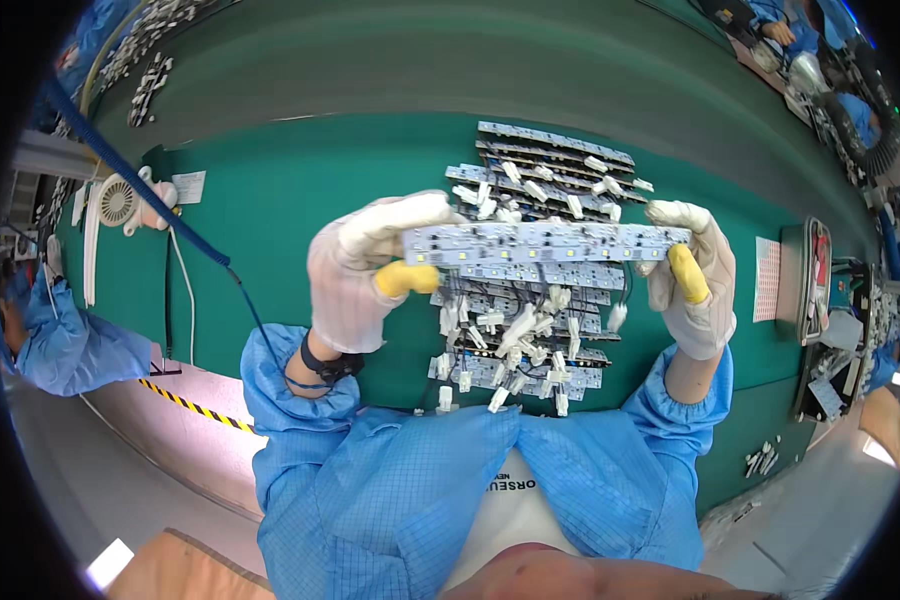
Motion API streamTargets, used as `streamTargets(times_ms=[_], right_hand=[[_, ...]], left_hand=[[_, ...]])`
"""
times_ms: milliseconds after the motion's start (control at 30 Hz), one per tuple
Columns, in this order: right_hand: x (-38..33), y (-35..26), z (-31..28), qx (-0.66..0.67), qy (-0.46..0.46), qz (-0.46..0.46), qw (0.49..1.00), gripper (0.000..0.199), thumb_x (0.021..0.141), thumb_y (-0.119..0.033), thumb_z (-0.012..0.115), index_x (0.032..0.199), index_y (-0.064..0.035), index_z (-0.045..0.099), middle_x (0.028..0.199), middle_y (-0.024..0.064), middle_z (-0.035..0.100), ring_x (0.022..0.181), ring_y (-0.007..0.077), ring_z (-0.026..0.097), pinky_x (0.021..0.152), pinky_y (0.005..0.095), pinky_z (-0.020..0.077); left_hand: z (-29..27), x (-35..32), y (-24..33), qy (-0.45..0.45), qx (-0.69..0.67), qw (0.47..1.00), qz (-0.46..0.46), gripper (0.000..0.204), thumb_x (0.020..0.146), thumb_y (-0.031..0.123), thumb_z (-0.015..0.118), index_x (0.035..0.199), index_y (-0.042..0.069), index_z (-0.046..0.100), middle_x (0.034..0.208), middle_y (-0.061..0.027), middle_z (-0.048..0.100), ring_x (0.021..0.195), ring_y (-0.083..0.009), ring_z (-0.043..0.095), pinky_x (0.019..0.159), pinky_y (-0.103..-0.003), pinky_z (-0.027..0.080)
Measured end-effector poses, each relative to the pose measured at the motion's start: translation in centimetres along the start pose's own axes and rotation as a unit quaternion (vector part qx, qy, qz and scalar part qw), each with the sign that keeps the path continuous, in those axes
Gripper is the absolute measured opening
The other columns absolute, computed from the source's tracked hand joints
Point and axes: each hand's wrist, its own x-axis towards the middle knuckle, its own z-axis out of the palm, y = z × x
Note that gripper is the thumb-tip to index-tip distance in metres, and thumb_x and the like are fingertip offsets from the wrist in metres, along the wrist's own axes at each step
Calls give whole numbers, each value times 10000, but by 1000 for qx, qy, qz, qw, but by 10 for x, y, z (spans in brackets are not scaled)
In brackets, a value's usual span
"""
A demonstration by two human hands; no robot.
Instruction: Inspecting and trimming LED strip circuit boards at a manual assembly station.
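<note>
Both hands wear white gloves, with yellow covers on the thumbs. Between them a long, pale LED circuit board strip (545, 243) is held level by its two ends. My left hand (370, 255) pinches the left end, thumb below and fingers behind. The right end sits in the closed fingers of my right hand (692, 275), its yellow thumb against the front. Beneath and beyond the strip lies a pile of similar LED boards (530, 380), with white connectors (518, 330) on short dark leads. The held strip hides the middle of the pile.
On the green mat (260, 215), a small fan (120, 203) stands at the left. A blue coiled cord (150, 180) crosses the left side down to my wrist strap (328, 366). A metal bin (808, 280) stands at the right. Another person's blue sleeve (80, 335) shows far left.
</note>
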Motion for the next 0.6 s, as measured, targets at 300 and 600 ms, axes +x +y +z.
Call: streamTargets(times_ms=[300, 600], right_hand=[[-6, -8, 2, 0, 37, 19, 999, 417, 910, -296, 565, 1144, 40, 483, 724, 69, 587, 471, 24, 421, 407, 148, 261], [-11, -7, -1, 53, -20, -11, 998, 418, 906, -233, 571, 1160, 85, 474, 786, 128, 600, 434, 50, 440, 387, 160, 306]], left_hand=[[-4, 2, -8, 45, 68, 996, 18, 662, 770, 460, 687, 1132, -75, 540, 995, -193, 649, 914, -231, 645, 826, -308, 508], [-5, 3, -17, 65, 95, 992, 60, 455, 844, 313, 663, 1091, -56, 560, 1007, -192, 650, 882, -232, 655, 834, -322, 508]])
